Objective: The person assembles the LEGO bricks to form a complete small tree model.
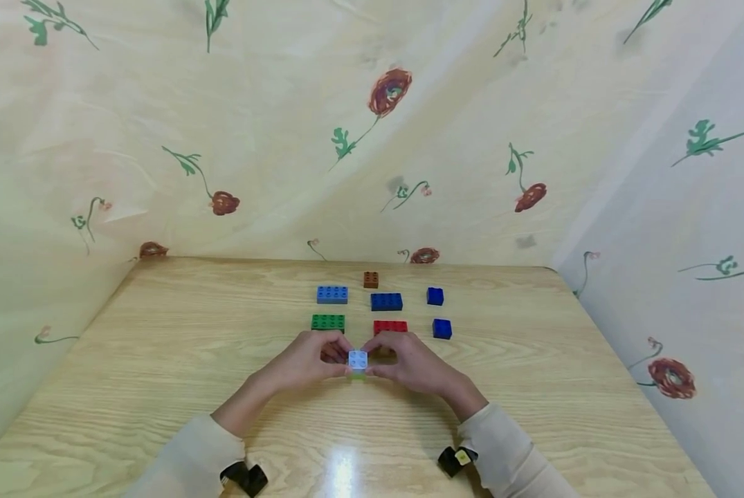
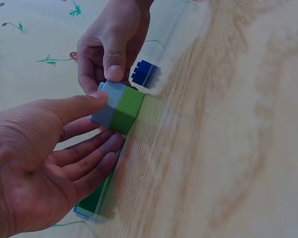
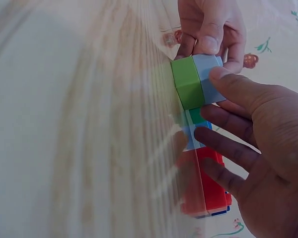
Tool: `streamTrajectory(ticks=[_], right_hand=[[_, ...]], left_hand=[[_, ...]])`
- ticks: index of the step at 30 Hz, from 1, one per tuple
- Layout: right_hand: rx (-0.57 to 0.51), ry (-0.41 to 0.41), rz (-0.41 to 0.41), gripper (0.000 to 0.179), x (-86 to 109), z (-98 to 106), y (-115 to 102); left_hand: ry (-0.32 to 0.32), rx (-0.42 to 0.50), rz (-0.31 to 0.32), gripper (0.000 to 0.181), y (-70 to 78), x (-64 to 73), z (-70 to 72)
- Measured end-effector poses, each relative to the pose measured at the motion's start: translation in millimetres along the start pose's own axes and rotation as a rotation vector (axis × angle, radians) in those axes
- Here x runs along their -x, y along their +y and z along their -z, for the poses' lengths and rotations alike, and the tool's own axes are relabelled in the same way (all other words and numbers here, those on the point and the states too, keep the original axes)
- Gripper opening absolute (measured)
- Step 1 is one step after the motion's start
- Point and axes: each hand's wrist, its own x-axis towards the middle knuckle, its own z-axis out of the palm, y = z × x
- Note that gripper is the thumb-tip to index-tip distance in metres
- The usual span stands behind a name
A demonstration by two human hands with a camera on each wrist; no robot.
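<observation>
A light blue toy brick (image 1: 358, 360) with studs on top sits on a lime green brick (image 2: 127, 111) of about the same width, their sides flush. My left hand (image 1: 309, 358) pinches the light blue brick from the left, thumb at its near side. From the right, my right hand (image 1: 410, 362) pinches the same brick between thumb and finger. In both wrist views the lime green brick is right at the table surface, and the other fingers of each hand spread loosely beside the pair.
Behind the hands lie a green brick (image 1: 328, 322) and a red brick (image 1: 390, 326). Farther back are a medium blue brick (image 1: 332, 295), a dark blue brick (image 1: 387, 302) and a small brown brick (image 1: 371, 279). Two small blue bricks (image 1: 442, 328) (image 1: 435, 296) lie to the right on the wooden table (image 1: 191, 332).
</observation>
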Motion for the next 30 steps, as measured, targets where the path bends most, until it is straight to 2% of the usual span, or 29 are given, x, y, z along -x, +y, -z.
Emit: streamTrajectory(ticks=[4,9,17,30], right_hand=[[0.006,-0.011,0.001,0.030,0.5,0.8,0.8],[0.019,-0.005,-0.043,0.029,3.4,10.9,-0.4],[0.088,0.122,-0.023,0.029,10.2,42.4,11.5],[0.066,0.250,-0.148,0.030,28.1,86.3,52.6]], left_hand=[[-0.002,0.001,-0.001,0.022,-1.0,-0.3,-0.4],[-0.011,0.006,-0.004,0.023,-3.3,-0.5,-1.1],[-0.008,0.001,0.008,0.024,-3.0,-1.2,0.4],[-0.012,-0.011,-0.009,0.024,-4.1,-0.8,0.2]])
